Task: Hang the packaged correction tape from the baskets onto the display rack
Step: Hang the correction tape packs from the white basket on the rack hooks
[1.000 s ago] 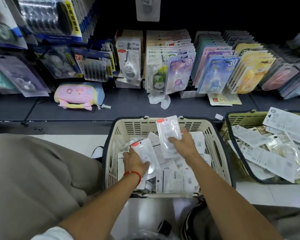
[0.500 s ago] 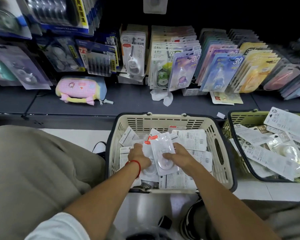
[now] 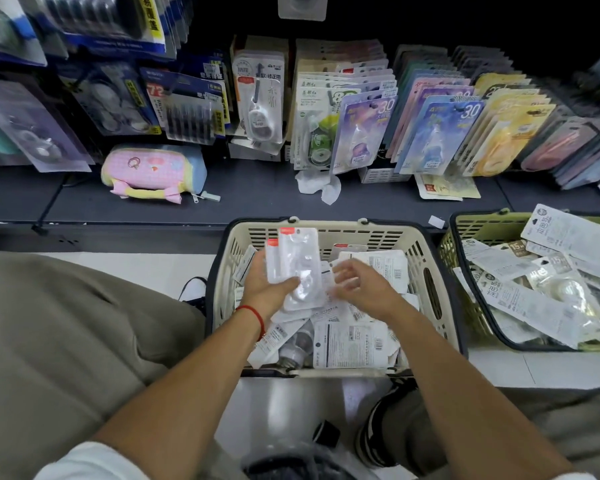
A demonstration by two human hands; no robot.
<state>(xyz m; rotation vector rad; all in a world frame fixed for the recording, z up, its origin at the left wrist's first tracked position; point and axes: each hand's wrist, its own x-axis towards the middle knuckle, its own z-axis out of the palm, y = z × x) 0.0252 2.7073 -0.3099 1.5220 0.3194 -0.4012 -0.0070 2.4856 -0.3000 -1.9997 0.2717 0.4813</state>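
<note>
Correction tape packs [image 3: 293, 271], two clear blisters with red tabs stacked together, are held in the left hand [image 3: 269, 289] above the cream basket [image 3: 426, 282]. Half a second earlier the front pack was pinched by the right hand and laid against the one in the left; a second earlier each hand carried its own pack. Both packs have now been passed to the left hand, and the right hand [image 3: 359, 285] has been freed. This is judged to mean that packs are being gathered into a small stack before being hung, and that another is about to be picked up.

The left grip is clamped on the stack, the thumb pressed across the front and the fingers hidden behind. The right grip is loosely parted, fingers relaxed and slightly blurred, nothing held, hovering just over the loose packs lying face-down in the basket.

Just to the right, a green basket [image 3: 465, 223] filled with other white packages is seen. Farther off, across the dark shelf [image 3: 257, 202], the display rack [image 3: 343, 57] is hung with rows of coloured carded tapes, and a pink pencil pouch [image 3: 153, 171] is lying to the left. No pack has yet been brought to the rack.
</note>
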